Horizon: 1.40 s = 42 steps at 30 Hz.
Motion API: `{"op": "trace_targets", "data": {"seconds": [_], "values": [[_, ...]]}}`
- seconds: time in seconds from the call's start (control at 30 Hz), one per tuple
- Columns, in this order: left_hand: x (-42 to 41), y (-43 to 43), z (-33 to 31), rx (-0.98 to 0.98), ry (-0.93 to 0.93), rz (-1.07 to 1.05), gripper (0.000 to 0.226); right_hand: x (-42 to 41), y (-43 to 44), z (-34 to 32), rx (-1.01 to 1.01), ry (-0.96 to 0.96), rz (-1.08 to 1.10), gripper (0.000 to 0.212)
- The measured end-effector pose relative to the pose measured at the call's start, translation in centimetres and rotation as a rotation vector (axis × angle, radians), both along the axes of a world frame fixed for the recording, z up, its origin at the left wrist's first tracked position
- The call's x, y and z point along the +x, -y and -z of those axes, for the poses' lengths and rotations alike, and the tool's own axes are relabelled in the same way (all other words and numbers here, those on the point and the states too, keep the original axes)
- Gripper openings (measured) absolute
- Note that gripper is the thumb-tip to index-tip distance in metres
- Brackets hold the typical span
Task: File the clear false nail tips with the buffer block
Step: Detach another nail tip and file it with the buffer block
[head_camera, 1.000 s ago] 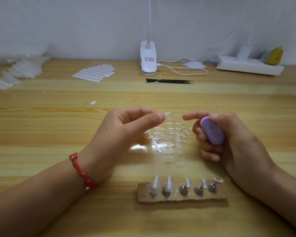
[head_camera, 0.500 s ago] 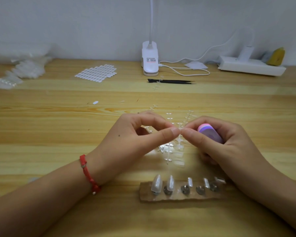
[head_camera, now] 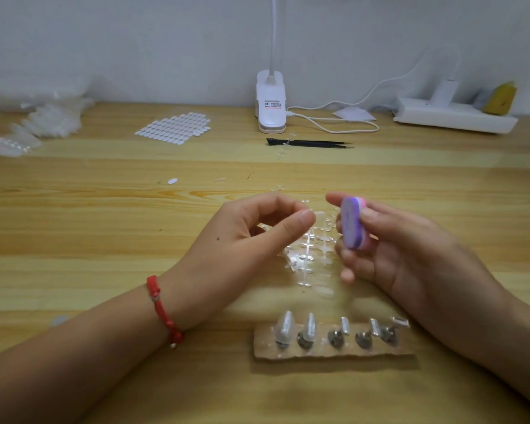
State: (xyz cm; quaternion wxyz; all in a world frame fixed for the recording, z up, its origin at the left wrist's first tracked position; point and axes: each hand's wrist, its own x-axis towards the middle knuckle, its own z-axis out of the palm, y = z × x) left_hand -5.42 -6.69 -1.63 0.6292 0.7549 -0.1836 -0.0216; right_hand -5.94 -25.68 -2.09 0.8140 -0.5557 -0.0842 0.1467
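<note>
**Asker:** Head camera, then. What are you holding?

**Me:** My left grip (head_camera: 242,240) pinches one clear nail tip (head_camera: 318,215) between thumb and forefinger, raised above the desk (head_camera: 104,224). My right grip (head_camera: 404,249) is curled round the purple buffer block (head_camera: 352,224), with the thumb on one side and the fingers behind it. Tip and block are near each other but apart.

**Asker:** What could go wrong from here?

**Me:** I judge the tip to be the weak spot. It is smooth and only a little of it is pinched, so a hard stroke of the block could flick it out of my fingers. Because it is clear, it would be hard to find among the rack of clear tips (head_camera: 309,258) lying beneath my hands.

**Asker:** Anything else?

**Me:** If I press too hard, the thin plastic may bend or file unevenly. My right forearm is also near the right end of the cardboard strip (head_camera: 334,351) with its standing tips, and a wide stroke could knock them over.
</note>
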Motion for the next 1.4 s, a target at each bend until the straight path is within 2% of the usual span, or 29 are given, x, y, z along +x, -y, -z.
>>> {"op": "trace_targets", "data": {"seconds": [0.23, 0.6, 0.97, 1.4], "values": [[-0.1, 0.3, -0.1, 0.014, 0.031, -0.030, 0.021, -0.4, -0.1, 0.3, -0.181, 0.150, 0.024, 0.035], [0.0, 0.3, 0.5, 0.100, 0.058, 0.011, 0.023, -0.9, -0.4, 0.0, -0.259, 0.177, -0.016, 0.036], [0.1, 0.3, 0.7, 0.108, 0.075, 0.052, 0.025, -1.0, -0.7, 0.0, -0.266, 0.191, -0.016, 0.037], [0.1, 0.4, 0.7, 0.182, 0.210, -0.022, 0.029, -1.1, -0.6, -0.2, -0.226, 0.152, 0.010, 0.032]]}}
